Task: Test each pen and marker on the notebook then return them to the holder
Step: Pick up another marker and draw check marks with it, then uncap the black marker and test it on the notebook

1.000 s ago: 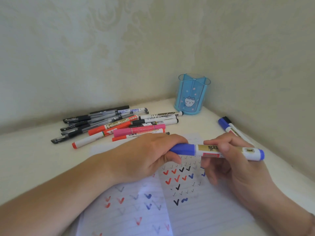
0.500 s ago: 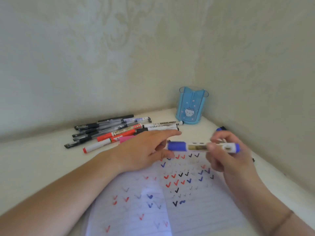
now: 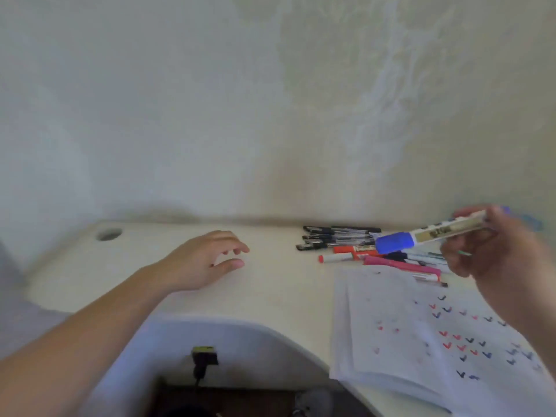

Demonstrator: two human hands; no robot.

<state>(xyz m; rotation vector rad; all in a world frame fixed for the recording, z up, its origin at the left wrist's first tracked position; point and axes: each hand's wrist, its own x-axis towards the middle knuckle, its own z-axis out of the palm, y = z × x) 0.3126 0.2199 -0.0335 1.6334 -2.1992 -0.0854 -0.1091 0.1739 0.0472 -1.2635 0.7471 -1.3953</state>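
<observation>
My right hand [image 3: 493, 251] grips a white marker with a blue cap [image 3: 421, 236], held in the air above the pile of pens, cap pointing left. My left hand [image 3: 204, 260] hovers over bare desk far to the left, fingers loosely curved, holding nothing. The open notebook [image 3: 406, 341] lies at the lower right with red, blue and black tick marks. A pile of pens and markers [image 3: 355, 245] lies behind it near the wall. A sliver of the blue holder [image 3: 532, 221] shows behind my right hand, mostly hidden.
The cream desk [image 3: 285, 290] has a round cable hole [image 3: 109, 234] at the back left and a curved cut-out front edge. Below the edge hangs a plug with a cable [image 3: 203, 361]. Walls close off the back.
The camera has swung left. My left hand let go of the blue cap and moved far left over the desk. My right hand lifted the marker up toward the holder.
</observation>
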